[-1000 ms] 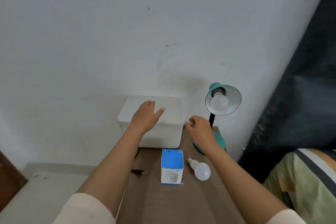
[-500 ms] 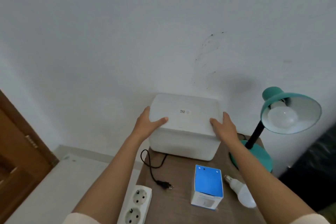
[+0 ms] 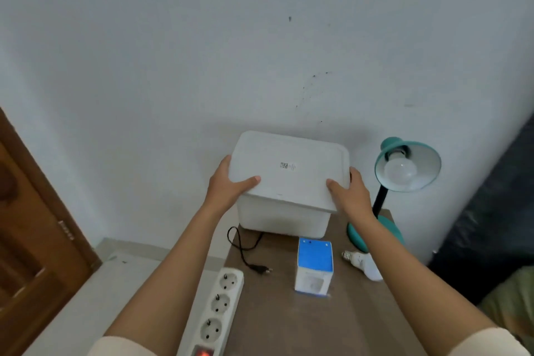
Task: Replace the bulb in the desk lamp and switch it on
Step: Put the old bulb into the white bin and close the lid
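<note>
Teal desk lamp with a round metal shade (image 3: 408,166) stands at the back right corner of the brown wooden table (image 3: 289,324), its black neck rising from a teal base partly hidden behind my right forearm; a frosted white bulb in the lamp socket (image 3: 400,172) is fitted, unlit. I have both hands on the white plastic storage box with a flat lid (image 3: 289,179) at the back of the table against the wall. My left hand (image 3: 228,185) is spread over the lid's left edge, thumb lying on top and fingers wrapped down the far side; my right hand (image 3: 351,192) mirrors it on the right edge, thumb on top. The lid looks tilted, its near edge overhanging the tub, so I judge I am lifting or shifting the lid, or the whole box, perhaps to clear room beside the lamp, which stands just right of it. A loose white bulb with a silver screw base (image 3: 365,264) lies on its side near the lamp base, just beside my right forearm, next to an upright blue and white cardboard bulb carton (image 3: 314,267). A black cord with a two-pin plug (image 3: 248,251) runs out from under the box and lies unplugged, near a white power strip with a glowing red switch (image 3: 215,306) at the table's left edge. With my arm passing over the loose bulb, I judge a careless pull back could roll it
</note>
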`<state>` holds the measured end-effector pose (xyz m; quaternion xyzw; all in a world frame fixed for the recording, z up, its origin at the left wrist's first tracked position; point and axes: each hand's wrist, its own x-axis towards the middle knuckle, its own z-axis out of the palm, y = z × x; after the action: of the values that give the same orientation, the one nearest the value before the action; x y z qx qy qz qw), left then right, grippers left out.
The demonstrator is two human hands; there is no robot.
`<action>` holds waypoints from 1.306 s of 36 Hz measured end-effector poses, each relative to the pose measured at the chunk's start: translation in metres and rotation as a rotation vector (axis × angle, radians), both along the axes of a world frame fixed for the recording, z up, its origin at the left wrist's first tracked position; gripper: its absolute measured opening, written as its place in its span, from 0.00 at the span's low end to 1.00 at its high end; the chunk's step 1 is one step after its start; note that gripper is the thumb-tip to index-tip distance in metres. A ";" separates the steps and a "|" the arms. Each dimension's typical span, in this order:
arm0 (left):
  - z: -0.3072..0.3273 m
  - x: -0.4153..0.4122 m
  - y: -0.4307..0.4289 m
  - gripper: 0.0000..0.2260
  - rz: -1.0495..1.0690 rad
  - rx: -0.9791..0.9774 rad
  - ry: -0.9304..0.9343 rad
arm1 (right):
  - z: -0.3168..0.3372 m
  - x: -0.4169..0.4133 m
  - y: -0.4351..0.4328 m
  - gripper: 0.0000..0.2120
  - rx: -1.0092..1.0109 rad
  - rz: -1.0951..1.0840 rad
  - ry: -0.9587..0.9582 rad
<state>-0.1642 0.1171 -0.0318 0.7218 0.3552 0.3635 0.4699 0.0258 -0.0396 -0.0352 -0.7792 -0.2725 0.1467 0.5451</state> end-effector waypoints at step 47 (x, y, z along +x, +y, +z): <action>-0.192 -0.097 -0.228 0.32 0.030 -0.003 0.512 | -0.172 -0.104 -0.214 0.23 -0.461 -0.107 -0.028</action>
<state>-0.2608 -0.1109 -0.2240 0.7842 0.4738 0.1756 0.3602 -0.0785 -0.2533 -0.2076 -0.8984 -0.1975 0.1651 0.3558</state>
